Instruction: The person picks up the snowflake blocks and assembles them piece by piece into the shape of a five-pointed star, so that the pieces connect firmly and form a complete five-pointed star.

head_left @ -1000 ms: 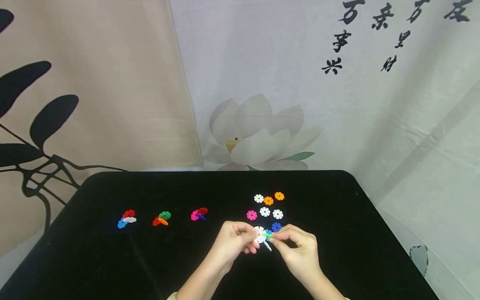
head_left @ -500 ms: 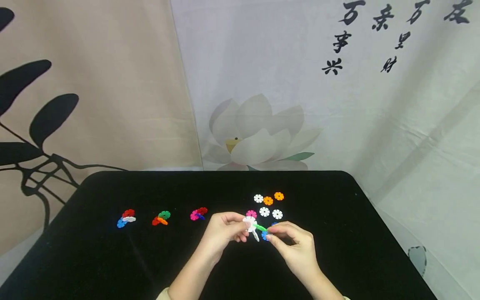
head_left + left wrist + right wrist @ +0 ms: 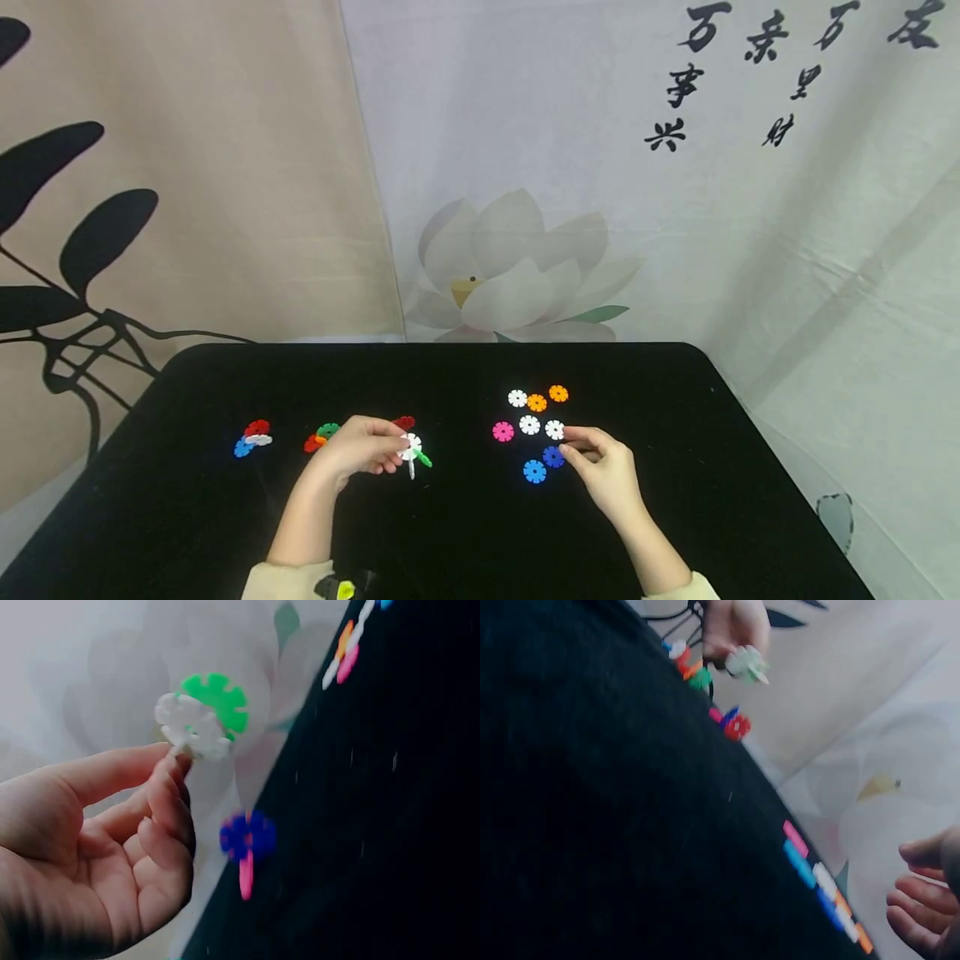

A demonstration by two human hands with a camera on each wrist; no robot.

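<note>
Pinching a white-and-green bunch of notched discs (image 3: pixel 413 448) between thumb and fingers of the left hand (image 3: pixel 363 447), up over the table (image 3: pixel 465 542), about halfway between its left and right edges. Holding nothing in the right hand (image 3: pixel 609 473), with a gap between finger and thumb, near a white disc (image 3: pixel 553 429) and a dark blue disc (image 3: pixel 552 457). Seeing a pink disc (image 3: pixel 503 432) nearby, and a red, white and blue bunch (image 3: pixel 257 427) toward the table's left edge.

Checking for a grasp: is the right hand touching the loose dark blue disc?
Apart: the right wrist view shows a gap between the right hand and dark blue disc.
</note>
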